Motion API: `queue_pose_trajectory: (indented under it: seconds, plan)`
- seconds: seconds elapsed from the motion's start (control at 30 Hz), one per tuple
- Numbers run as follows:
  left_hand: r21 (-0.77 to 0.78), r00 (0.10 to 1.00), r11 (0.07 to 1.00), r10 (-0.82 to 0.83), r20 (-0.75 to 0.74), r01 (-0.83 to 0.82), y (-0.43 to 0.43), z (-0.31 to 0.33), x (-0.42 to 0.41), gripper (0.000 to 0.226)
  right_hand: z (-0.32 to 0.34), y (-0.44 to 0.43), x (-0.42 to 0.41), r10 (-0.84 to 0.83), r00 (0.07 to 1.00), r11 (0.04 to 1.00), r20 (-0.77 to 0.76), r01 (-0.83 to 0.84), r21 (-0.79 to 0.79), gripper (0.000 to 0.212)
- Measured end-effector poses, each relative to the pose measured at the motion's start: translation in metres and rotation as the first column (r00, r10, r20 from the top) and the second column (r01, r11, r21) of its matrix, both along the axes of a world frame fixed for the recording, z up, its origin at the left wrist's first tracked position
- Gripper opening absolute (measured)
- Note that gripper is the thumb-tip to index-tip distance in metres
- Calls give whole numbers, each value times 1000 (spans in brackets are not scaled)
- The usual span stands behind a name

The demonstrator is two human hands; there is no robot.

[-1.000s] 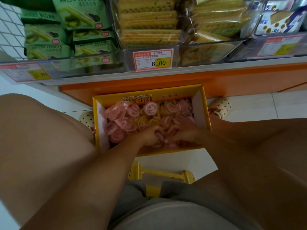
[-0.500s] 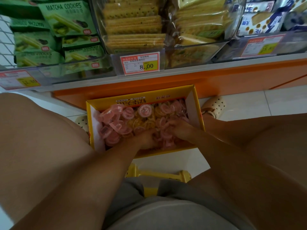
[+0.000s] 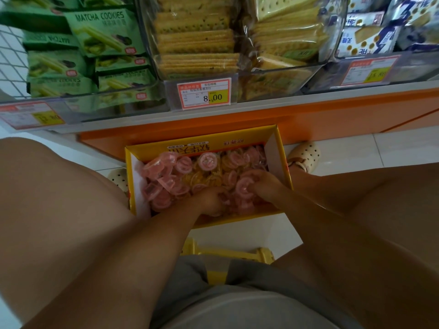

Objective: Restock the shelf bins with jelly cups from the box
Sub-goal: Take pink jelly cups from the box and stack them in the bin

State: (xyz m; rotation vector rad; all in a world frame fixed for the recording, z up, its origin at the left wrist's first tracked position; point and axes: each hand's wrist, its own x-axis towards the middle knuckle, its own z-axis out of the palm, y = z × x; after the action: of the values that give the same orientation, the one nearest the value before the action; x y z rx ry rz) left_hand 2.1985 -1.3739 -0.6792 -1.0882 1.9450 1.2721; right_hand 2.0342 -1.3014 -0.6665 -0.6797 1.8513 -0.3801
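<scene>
stool (image 3: 225, 255): yellow, low, between the knees, nearest item.

left hand (image 3: 210, 200): in the near half of the box, knuckles up, fingers curled down into the heap. the tips are buried, so what they hold cannot be told.

right hand (image 3: 264, 185): just beside the left and a little farther forward. fingers (image 3: 254, 181) curled round a pink cup, with more pressed under the palm.

box (image 3: 276, 157): yellow carton on the floor, open top, long axis running left to right, far wall against the orange shelf base (image 3: 332, 115).

cups (image 3: 209, 160): pink and yellow, loose, heaped in no order, filling the box. directly under both hands, touching them.

sandals (image 3: 306, 154): one on each side of the box.

bins (image 3: 273, 84): clear, on the shelf above and beyond the box. those in view hold matcha cookies (image 3: 104, 32) and crackers (image 3: 197, 39). none shows cups.

judgement: the load has to go up and away from the body. the right hand is nearer the shelf and has the surer hold, so it likely leads. the target bin is out of view.
</scene>
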Motion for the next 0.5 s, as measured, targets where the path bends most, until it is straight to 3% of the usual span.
queue_pose_trajectory:
  seconds: [0.13,0.33,0.5]
  plan:
    - [227,953,933,298,-53,-279,-8,1,12,31,11,-5,-1,-28,999,998,17,29,-62,28]
    - [273,796,789,595,-112,-551,-16,21,33,17,21,-3,12,7,998,999,57,-5,-43,35]
    - [481,610,565,788,-75,-671,-9,35,56,45,48,-5,35,125,990,990,72,-120,-68,45]
